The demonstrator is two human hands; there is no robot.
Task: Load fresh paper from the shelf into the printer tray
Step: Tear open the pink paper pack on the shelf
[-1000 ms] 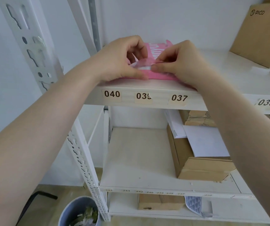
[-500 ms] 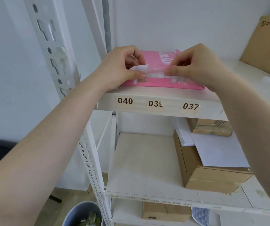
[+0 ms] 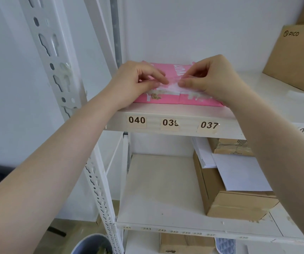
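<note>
A pink-wrapped ream of paper (image 3: 173, 99) lies flat on the upper white shelf (image 3: 184, 116), above the labels 040, 039 and 037. My left hand (image 3: 136, 81) and my right hand (image 3: 211, 77) rest on top of it, their thumbs and forefingers pinching the torn white flap of the wrapper (image 3: 171, 87) at the pack's front middle. Torn white strips show along the wrapper's front edge. No printer is in view.
A PICO cardboard box (image 3: 294, 59) stands at the upper shelf's right. On the lower shelf (image 3: 158, 189), a brown box (image 3: 226, 202) carries loose white sheets (image 3: 239, 173). The white slotted upright (image 3: 55, 70) rises at left. A bin (image 3: 90, 244) sits on the floor.
Both hands have come closer together on the wrapper flap, and the view has shifted slightly so the shelf sits a little higher and to the right.
</note>
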